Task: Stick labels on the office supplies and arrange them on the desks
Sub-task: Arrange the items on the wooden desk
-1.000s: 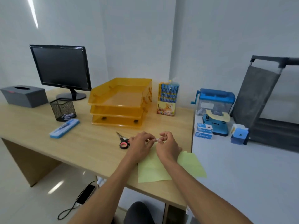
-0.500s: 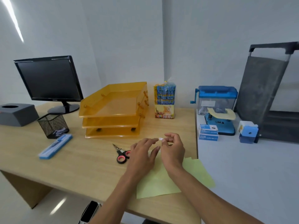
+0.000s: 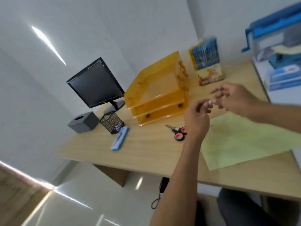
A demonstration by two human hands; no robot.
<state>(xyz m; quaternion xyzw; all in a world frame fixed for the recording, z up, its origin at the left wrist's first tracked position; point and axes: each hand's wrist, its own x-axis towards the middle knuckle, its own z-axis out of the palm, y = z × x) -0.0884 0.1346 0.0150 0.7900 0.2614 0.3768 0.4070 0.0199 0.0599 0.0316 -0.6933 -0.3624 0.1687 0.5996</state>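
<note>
The view is tilted and blurred. A small white label hangs above the wooden desk, between my two hands. My left hand pinches the label at its fingertips. Just right of the label, my right hand has its fingers spread; whether they touch the label is unclear. Below both hands lies a pale green sheet. An orange stack of letter trays stands just left of my hands, and a box of pencils stands behind.
Black-and-pink scissors lie beside my left wrist. Further left are a blue pencil case, a mesh pen holder, a grey tissue box and a monitor. A blue hand-crank machine and staple boxes stand far right.
The camera has swung and tilted to the left. Both hands have lifted off the green sheet, and the right hand's fingers have spread apart from the label.
</note>
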